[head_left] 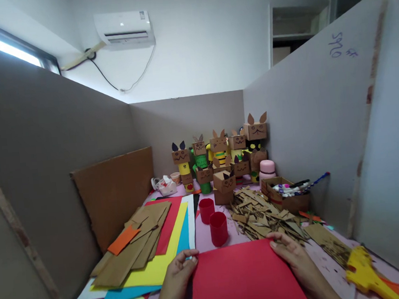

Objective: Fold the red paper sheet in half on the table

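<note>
Holding a red sheet (pixel 247 279) flat at the bottom middle of the frame, left hand (pixel 178 273) pinching its upper left corner with curled fingers, right hand (pixel 296 260) bent over its upper right corner. Looks like an early step: sheet flat and whole, no fold, no cut, no glue to see. Seems a lot already made at the back, middle of the frame: a crowd of box animals (pixel 221 159), about ten, hard to count since some hide others. Two red cups (pixel 213 221) just above the sheet, side by side, upright. One pile of card scraps (pixel 258 212) right of the cups, too many to count. One box of pens (pixel 288 192) further right, one pink bottle (pixel 267 169) behind it. One yellow glue gun (pixel 364 272) at the lower right. One stack of coloured paper (pixel 149 257) on the left, with brown strips and one orange piece (pixel 123 239) on top. One big brown board (pixel 115 190) leaning on the left wall.
</note>
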Available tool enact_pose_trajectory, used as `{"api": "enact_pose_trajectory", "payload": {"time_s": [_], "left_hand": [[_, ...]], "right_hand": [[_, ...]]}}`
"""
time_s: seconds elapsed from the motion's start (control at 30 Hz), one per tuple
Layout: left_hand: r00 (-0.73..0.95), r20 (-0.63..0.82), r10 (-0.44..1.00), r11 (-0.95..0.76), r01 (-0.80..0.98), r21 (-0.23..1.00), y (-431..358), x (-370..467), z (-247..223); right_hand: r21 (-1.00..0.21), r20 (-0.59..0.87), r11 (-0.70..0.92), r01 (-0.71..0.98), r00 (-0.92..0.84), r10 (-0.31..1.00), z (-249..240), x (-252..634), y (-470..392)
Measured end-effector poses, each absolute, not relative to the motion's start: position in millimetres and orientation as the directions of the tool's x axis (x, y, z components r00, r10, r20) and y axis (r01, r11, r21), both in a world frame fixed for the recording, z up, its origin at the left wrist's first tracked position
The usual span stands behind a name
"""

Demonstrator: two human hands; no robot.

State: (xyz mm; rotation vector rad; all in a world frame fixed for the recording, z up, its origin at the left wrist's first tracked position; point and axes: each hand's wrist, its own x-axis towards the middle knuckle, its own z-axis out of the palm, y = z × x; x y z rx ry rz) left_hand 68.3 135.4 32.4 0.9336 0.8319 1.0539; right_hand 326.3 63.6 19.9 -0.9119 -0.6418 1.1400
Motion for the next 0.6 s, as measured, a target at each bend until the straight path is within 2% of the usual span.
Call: {"api": "enact_pose_trajectory", "payload": {"time_s": [0.6], "left_hand": [[0.274, -0.087, 0.958, 0.175, -0.314, 0.933, 134.7, 67.9, 32.0]], "right_hand": [[-0.884, -0.012, 0.148, -0.444, 0.338, 0.941, 19.6, 325.3, 63.8]]}}
